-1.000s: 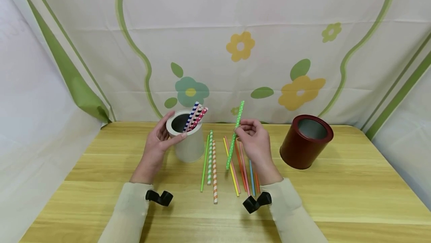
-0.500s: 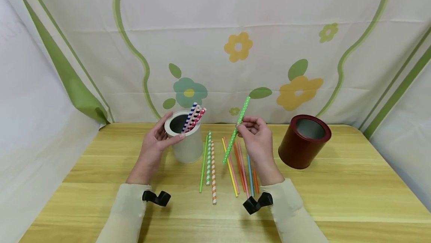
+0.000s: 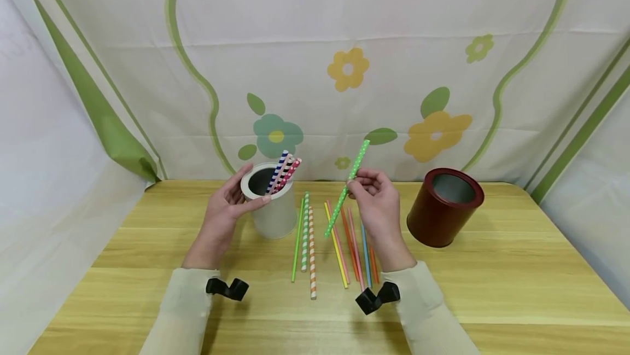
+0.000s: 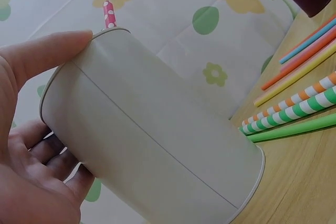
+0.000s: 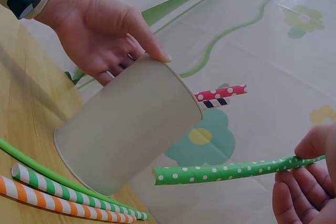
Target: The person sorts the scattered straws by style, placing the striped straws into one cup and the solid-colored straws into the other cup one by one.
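My left hand (image 3: 220, 222) grips the white can (image 3: 274, 218) near its rim, thumb in front and fingers round the far side. Several patterned straws (image 3: 279, 173), striped and pink with dots, lean inside that can with their tops sticking out. Between thumb and fingers, my right hand (image 3: 376, 204) pinches a green paper straw with white dots (image 3: 339, 205), held tilted above the table. The right wrist view shows the straw's lower end (image 5: 157, 176) apart from the can.
Between the hands lie a plain green straw (image 3: 297, 245), a green striped straw (image 3: 304, 240) and an orange striped straw (image 3: 312, 262). Several plain coloured straws, one yellow (image 3: 337, 251) and one blue (image 3: 366, 256), lie to their right. A dark red can (image 3: 440, 213) stands right; a curtain (image 3: 295, 70) hangs behind.
The dotted green straw has tilted further, its top swinging right and its lower end lifting to the left. My left hand keeps its hold on the white can.
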{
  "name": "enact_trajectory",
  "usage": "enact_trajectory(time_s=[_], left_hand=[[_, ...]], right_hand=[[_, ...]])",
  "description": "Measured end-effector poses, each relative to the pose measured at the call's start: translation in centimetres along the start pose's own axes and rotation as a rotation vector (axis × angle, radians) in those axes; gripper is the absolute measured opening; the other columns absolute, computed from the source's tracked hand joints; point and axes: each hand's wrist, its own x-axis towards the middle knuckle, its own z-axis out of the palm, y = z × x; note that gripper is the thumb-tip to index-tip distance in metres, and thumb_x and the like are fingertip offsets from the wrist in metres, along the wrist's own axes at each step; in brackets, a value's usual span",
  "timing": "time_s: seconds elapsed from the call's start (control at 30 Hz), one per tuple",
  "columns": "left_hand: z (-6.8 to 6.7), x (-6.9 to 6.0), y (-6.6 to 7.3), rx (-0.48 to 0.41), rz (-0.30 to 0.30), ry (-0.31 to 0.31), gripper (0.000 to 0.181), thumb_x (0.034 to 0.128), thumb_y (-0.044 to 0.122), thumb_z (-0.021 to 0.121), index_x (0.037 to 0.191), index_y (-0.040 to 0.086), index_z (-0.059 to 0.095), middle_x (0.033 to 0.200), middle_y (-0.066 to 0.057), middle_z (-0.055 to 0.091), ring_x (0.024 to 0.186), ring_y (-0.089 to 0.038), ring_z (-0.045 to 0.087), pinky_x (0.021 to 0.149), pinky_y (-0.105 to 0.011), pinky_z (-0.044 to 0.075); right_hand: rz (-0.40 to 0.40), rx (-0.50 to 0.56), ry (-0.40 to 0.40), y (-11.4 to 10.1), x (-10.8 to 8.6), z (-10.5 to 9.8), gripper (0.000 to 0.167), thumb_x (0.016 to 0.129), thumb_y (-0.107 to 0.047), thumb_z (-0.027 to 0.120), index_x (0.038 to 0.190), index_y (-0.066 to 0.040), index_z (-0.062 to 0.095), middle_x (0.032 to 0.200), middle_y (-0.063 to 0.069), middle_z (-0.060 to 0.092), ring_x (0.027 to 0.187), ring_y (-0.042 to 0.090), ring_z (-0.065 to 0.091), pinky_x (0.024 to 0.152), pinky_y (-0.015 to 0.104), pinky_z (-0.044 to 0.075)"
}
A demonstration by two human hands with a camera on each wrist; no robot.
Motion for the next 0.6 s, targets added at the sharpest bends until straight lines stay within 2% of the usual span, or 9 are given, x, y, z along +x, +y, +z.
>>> enact_trajectory(time_s=[0.3, 0.6], left_hand=[[0.0, 0.1, -0.3, -0.005, 0.004, -0.009, 0.088, 0.0926, 0.002, 0.081, 0.168, 0.021, 0.040, 0.176, -0.001, 0.037, 0.163, -0.017, 0.034, 0.137, -0.040, 0.024], [-0.2, 0.1, -0.3, -0.009, -0.007, -0.003, 0.089, 0.0919, 0.003, 0.082, 0.168, 0.020, 0.040, 0.177, -0.001, 0.035, 0.164, -0.018, 0.030, 0.138, -0.040, 0.022]], right_hand=[[-0.051, 0.061, 0.067, -0.8, 0.3, 0.2, 0.024, 0.098, 0.001, 0.070, 0.121, -0.001, 0.063, 0.105, 0.004, 0.064, 0.091, 0.013, 0.065, 0.083, 0.025, 0.064], [-0.167, 0.185, 0.076, -3.1, 0.7, 1.8, 0.022, 0.095, 0.006, 0.071, 0.114, -0.003, 0.064, 0.100, 0.004, 0.066, 0.086, 0.014, 0.066, 0.081, 0.025, 0.064]])
